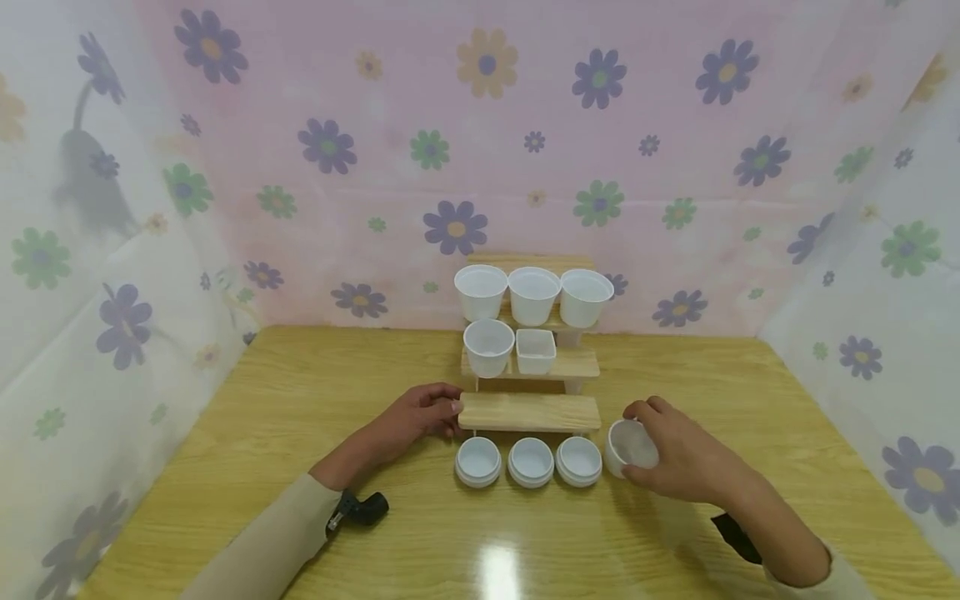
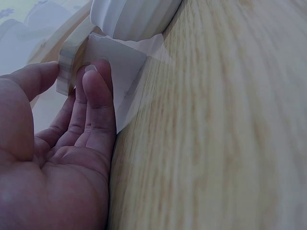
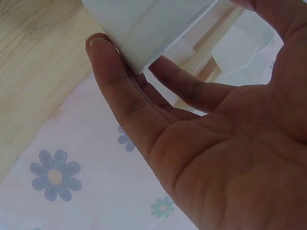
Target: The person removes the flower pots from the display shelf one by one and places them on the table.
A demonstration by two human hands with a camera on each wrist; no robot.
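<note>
My left hand (image 1: pixel 416 417) pinches the left end of the lowest board of a small stepped wooden stand (image 1: pixel 528 412). In the left wrist view the thumb lies on one face of the board (image 2: pixel 73 60) and the fingers reach to its other side. With thumb and fingers my right hand (image 1: pixel 686 458) grips a white plastic pot (image 1: pixel 632 446) by its sides, to the right of the stand. The pot's mouth faces up in the head view. Close up, the right wrist view shows the white pot wall (image 3: pixel 144 24) between the fingers; part of it is cut off.
Three low white pots (image 1: pixel 478 461) stand in a row before the stand. On the middle step are a round white pot (image 1: pixel 489 350) and a square one (image 1: pixel 536 351). Three larger white pots (image 1: pixel 534 297) line the top, against a flowered cloth (image 1: pixel 525 175). Everything stands on a wood-grain table (image 1: pixel 337 358).
</note>
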